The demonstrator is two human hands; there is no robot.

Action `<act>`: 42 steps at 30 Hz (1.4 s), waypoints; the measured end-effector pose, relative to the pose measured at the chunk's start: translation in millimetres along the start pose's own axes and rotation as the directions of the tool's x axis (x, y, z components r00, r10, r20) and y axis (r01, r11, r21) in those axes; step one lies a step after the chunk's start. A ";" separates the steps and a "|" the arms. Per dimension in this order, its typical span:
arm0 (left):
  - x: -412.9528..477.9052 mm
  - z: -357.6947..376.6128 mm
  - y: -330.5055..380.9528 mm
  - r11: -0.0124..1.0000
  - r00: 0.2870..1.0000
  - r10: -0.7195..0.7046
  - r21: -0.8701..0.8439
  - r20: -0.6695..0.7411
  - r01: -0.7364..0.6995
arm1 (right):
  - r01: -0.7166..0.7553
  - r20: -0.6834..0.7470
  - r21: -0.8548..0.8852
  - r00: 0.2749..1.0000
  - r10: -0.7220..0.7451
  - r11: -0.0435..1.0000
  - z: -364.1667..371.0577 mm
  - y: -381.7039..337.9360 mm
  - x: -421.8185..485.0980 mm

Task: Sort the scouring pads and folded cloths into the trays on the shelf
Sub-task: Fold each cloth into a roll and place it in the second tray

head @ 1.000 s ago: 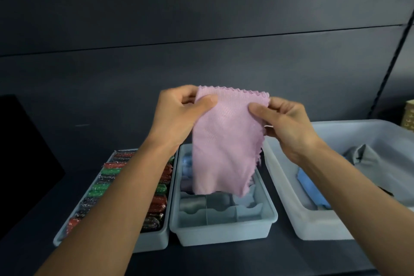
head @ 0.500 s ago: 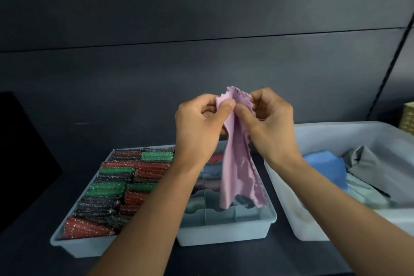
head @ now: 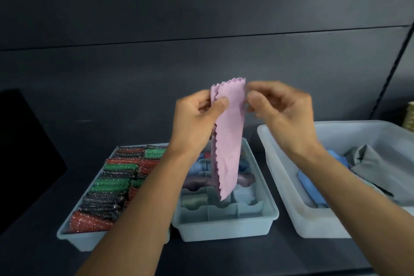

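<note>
A pink cloth (head: 228, 136) with a zigzag edge hangs folded into a narrow strip above the middle divided tray (head: 224, 231). My left hand (head: 197, 119) pinches its top between thumb and fingers. My right hand (head: 280, 110) is blurred, with its fingertips right at the cloth's upper right corner; whether they hold it is unclear. Folded cloths (head: 195, 182) sit in the middle tray's far compartments. Several red, green and black scouring pads (head: 116, 186) fill the left tray (head: 74, 240).
A larger pale bin (head: 284, 186) at the right holds loose blue cloths (head: 311, 188) and grey cloths (head: 376, 168). All stand on a dark shelf (head: 224, 257) against a dark back panel. A black block (head: 22, 152) is at the left, a golden item (head: 410, 114) at the far right.
The pink cloth went from spread wide between both hands to folded in half lengthwise. My hands came together, and now my right hand has drawn slightly to the right.
</note>
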State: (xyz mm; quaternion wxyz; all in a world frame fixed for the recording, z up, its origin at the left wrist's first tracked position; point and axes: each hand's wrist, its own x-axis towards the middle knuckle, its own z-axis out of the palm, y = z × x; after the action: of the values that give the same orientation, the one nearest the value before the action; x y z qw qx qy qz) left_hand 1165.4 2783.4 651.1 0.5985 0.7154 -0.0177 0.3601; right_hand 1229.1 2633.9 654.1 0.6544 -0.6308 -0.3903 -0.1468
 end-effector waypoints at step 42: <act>-15.1 -15.6 -59.8 0.553 0.629 -0.744 -0.323 0.223 0.768 | 0.197 0.473 -0.196 0.877 -0.084 0.961 -8.2 45.3 -42.6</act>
State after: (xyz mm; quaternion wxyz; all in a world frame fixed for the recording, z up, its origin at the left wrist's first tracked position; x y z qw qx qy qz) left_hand 1173.8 2807.7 593.0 0.8230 0.5297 0.2022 0.0350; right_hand 1235.0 2620.7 593.1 0.4503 -0.6910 -0.5588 -0.0863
